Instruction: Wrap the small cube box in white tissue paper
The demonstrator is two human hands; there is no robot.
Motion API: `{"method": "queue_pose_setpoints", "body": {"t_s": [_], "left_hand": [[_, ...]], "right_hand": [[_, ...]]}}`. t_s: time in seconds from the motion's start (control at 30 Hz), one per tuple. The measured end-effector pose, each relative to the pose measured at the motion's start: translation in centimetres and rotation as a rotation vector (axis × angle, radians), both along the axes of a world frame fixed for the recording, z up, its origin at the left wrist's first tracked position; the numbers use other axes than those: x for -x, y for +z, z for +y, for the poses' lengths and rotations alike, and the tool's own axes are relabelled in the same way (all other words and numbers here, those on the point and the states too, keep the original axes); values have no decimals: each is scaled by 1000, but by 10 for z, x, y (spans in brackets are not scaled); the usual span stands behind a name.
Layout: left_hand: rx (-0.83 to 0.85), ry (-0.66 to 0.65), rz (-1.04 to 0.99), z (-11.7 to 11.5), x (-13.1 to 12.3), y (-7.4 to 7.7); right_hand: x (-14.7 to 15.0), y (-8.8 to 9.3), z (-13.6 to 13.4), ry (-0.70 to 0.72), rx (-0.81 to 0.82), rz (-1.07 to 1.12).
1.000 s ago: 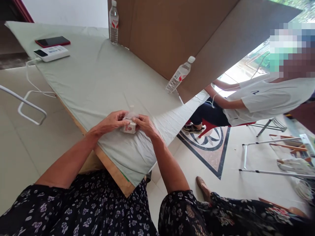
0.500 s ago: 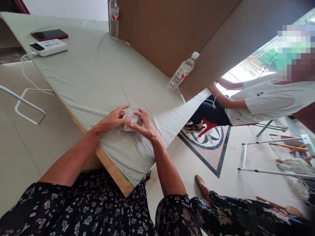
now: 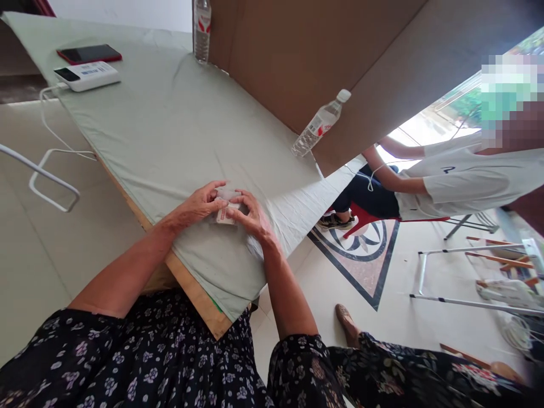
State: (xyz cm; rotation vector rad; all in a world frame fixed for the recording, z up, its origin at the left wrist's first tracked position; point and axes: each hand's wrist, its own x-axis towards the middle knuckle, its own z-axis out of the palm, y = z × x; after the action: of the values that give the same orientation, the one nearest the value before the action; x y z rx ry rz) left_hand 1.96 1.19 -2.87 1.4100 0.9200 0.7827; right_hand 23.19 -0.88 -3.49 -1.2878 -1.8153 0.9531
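A small pale box with red print [image 3: 223, 216], partly see-through at its far end, rests near the table corner, between my hands. My left hand [image 3: 204, 203] closes on its left side, the thumb lying across the top. From the right, my right hand [image 3: 251, 215] grips the same box, thumb and forefinger pressed to it. Both sets of fingers cover much of the box, so its exact kind cannot be made out. Beneath lies a table [image 3: 161, 130] with a pale green cloth.
A tall brown cardboard panel [image 3: 289, 62] stands along the far side, with a water bottle [image 3: 322, 123] leaning near its end and another bottle [image 3: 202, 31] farther back. A phone [image 3: 90, 53] and a white power bank [image 3: 87, 76] lie far left. Another person [image 3: 463, 175] sits right.
The view has shifted slightly. Both hands stay around the box, their fingers a little closer in, and the red print shows more plainly.
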Motion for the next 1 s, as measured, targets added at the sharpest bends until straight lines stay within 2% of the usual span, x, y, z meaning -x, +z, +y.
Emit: {"method": "queue_pose_setpoints", "body": {"t_s": [0.2,0.33,0.47,0.63,0.77,1.0], "left_hand": [[-171,123,117,2,-3,-9],[-158,124,90,5,-3,-10],[-103,113,34,7,1,-10],[-16,48,-14,7,6,-10],[-22,12,36,9,6,-8],[-34,-6,57,8,4,-5]], "right_hand": [[7,-15,7,-43,170,209],[12,-25,12,-110,173,287],[20,-30,6,-192,180,307],[28,-31,-4,-261,177,315],[26,-26,-6,-246,177,277],[17,-17,18,-202,130,260]]}}
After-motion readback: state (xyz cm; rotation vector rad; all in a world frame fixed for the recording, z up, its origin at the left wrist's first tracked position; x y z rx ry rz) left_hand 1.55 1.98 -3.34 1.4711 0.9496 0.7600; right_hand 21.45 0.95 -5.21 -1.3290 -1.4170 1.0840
